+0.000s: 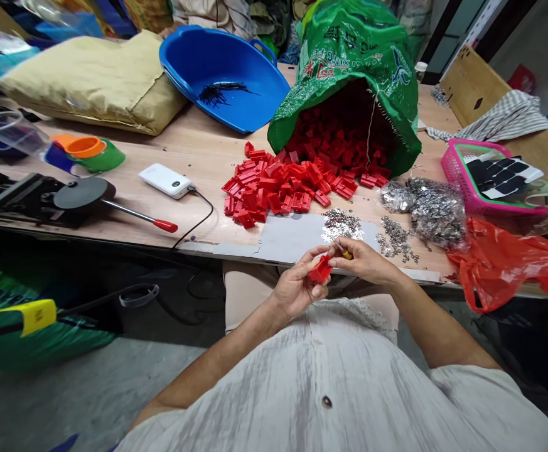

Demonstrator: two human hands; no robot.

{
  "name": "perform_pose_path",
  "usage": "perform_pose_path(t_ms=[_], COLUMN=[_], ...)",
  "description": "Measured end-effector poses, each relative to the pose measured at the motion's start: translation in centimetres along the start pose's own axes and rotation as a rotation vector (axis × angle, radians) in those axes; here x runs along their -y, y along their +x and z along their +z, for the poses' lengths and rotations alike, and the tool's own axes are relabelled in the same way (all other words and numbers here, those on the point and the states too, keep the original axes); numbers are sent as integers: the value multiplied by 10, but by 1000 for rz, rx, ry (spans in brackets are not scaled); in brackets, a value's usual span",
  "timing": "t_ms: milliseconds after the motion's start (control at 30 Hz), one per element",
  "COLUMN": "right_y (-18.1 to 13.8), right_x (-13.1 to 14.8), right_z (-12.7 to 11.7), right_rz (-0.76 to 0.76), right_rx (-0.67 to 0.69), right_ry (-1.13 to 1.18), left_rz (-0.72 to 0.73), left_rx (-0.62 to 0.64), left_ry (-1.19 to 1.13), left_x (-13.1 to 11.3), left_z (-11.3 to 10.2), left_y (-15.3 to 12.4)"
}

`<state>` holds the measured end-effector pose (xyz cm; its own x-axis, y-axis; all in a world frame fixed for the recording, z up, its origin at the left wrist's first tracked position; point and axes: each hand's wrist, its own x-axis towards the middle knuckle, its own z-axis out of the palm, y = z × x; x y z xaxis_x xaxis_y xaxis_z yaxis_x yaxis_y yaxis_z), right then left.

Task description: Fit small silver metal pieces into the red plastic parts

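My left hand [300, 284] is closed round a small red plastic part [321, 269], just in front of the table edge. A thin metal-tipped tool with a yellow handle [347, 254] is pinched in my right hand [365, 258], its tip near the top of the red part. Whether the tip touches the part I cannot tell. Just beyond my hands, small shiny metal pieces [342, 225] lie heaped on a grey sheet [283, 237]. More loose metal pieces [396, 238] are scattered to the right. A pile of red plastic parts [274, 182] spills from a green sack [349, 56].
Clear bags of metal pieces [436, 210] sit at right, beside a red plastic bag [513, 263] and a pink basket [476, 188]. Leftward are a white power bank [165, 180] with cable and a red-tipped lever [163, 225]. A blue basin [236, 56] stands behind.
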<state>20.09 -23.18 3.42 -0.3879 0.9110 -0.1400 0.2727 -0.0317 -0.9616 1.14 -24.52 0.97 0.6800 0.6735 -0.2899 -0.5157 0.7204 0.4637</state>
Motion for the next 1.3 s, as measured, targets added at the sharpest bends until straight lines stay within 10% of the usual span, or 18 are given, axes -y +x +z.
perform_pose_path(t_ms=[300,633,1100,1300], right_y=[-3,-19,-35,-21], right_x=[-21,-43,-47,-45], right_z=[4,16,25,20], right_rz=[-2,72,214,174], right_rx=[-63,-252,-22,74], right_ry=[-56,12,532,373], left_rz=[4,981,997,599], left_rx=[-69,-63,127,5], left_ry=[315,1595,1403,944], left_x=[1,7,4,-1], left_z=[-8,-24,-32,-48], left_y=[5,6,-2,0])
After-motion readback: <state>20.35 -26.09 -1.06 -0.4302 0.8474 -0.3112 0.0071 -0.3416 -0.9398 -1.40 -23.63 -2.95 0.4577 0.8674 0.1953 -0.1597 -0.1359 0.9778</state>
